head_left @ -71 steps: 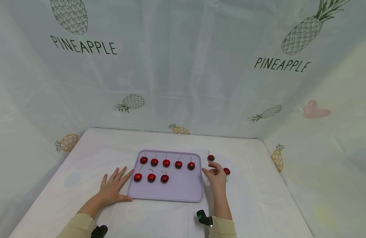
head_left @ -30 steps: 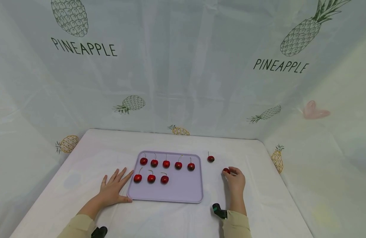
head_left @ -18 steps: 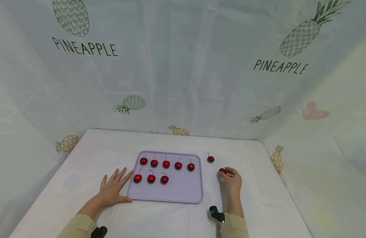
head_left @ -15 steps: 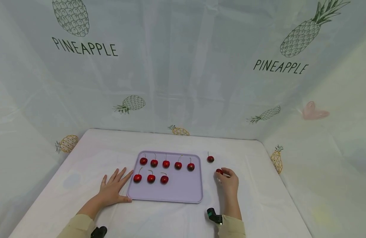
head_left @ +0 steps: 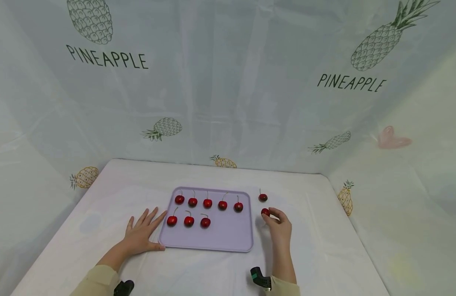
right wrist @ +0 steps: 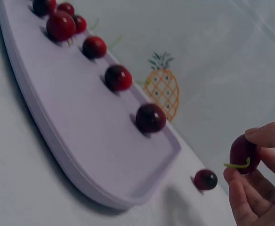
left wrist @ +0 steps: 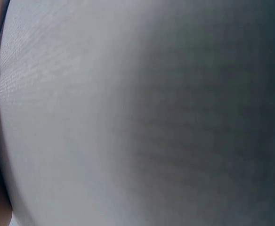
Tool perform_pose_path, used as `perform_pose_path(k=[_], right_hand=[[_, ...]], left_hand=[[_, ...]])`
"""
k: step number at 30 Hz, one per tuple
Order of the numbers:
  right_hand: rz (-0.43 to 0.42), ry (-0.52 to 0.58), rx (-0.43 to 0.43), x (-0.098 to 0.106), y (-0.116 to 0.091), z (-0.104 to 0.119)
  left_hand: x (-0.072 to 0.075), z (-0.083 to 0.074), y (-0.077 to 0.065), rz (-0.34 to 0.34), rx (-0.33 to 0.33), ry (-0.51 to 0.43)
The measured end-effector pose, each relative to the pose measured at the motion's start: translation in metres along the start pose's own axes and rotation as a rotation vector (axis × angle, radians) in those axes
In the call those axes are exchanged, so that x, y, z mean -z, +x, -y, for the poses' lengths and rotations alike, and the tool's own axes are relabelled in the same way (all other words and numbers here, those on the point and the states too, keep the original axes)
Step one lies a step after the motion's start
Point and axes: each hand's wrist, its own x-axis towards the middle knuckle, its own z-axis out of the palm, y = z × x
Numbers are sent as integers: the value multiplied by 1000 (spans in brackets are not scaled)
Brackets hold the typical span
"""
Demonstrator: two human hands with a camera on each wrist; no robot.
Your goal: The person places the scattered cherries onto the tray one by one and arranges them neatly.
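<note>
A cherry (right wrist: 243,153) with a green stem is pinched between the thumb and fingers of my right hand (head_left: 280,228), to the right of the lilac tray (head_left: 228,238). In the right wrist view that cherry is held up off the cloth. My left hand (head_left: 140,236) lies with spread fingers at the tray's left edge, forefinger and thumb at the rim. On the tray, a back row of several cherries (head_left: 207,203) stands above a shorter row of three cherries (head_left: 189,221) at the left. Another loose cherry (head_left: 263,197) rests on the cloth just beyond my right hand.
A white cloth (head_left: 317,246) covers the table under the tray. Behind it and at both sides hang pale curtains (head_left: 228,102) printed with pineapples. Dark wrist devices sit at both cuffs. Mostly blurred cloth fills the left wrist view.
My right hand moved from near the back loose cherry to the other one at the right, pinched it, and carried it left towards the tray. My left hand stayed put.
</note>
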Motion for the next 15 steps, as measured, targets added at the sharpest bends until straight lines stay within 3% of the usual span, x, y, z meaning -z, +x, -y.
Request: perform_pose_path(k=[7,15], right_hand=[[47,128,15,-14,-18,9],[158,211,95,-31,-31,8]], left_hand=[[-12,13,2,-7,2,45],[-7,7,2,-9,-7,14]])
